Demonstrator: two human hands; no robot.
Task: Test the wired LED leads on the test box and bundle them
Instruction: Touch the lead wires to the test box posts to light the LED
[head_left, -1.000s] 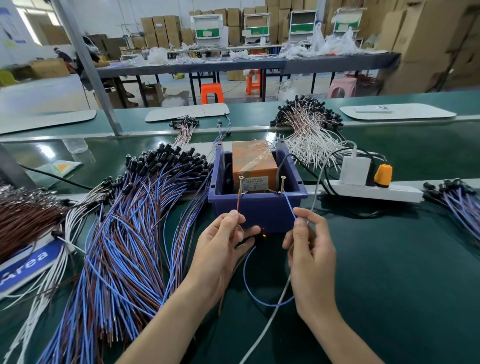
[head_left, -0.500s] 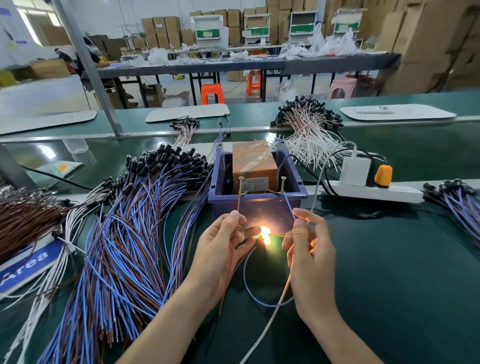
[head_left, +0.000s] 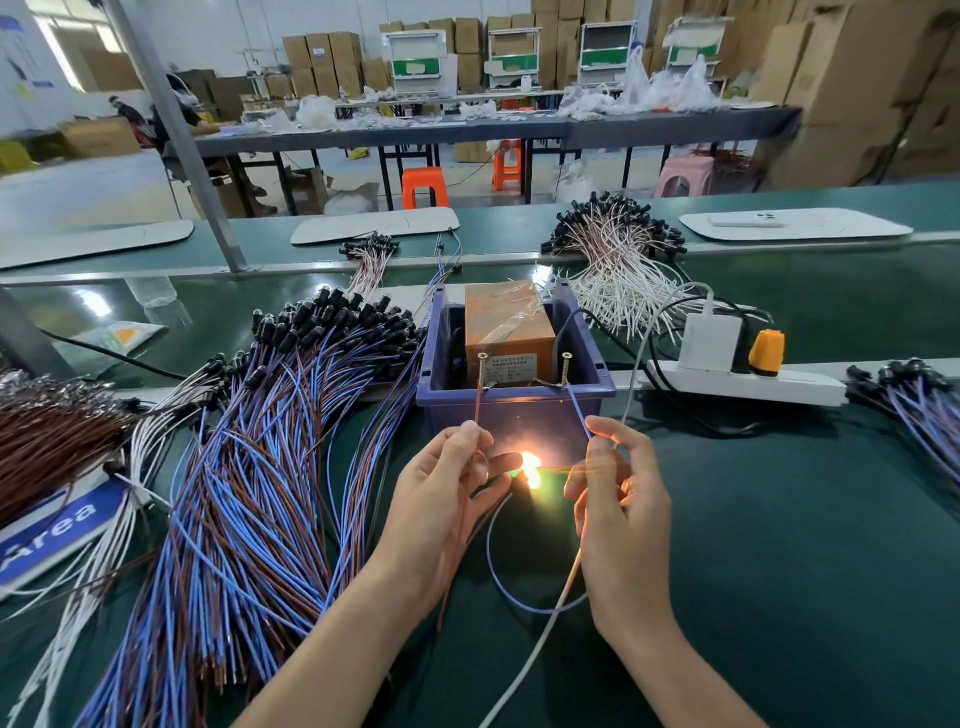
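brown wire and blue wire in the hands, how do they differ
The brown wire is pinched by the left hand and runs up to the left screw; the blue wire, pinched by the right hand, runs to the right screw. The blue wire sags in a loop below the hands; the brown wire hangs straighter. Both lead toward the lit LED between the hands.

The test box (head_left: 514, 415) is set at the middle of the table (head_left: 805, 545), with a block (head_left: 511, 327) placed inside it and two screws (head_left: 481, 370) stood at its near rim. A large heap of leads (head_left: 249, 467) is spread to its left, a power strip (head_left: 743, 388) is laid to its right, and another pile (head_left: 618, 270) is found behind it to the right. Just before the box, a single lead (head_left: 493, 571) is held between the left hand (head_left: 441, 504) and the right hand (head_left: 618, 504).
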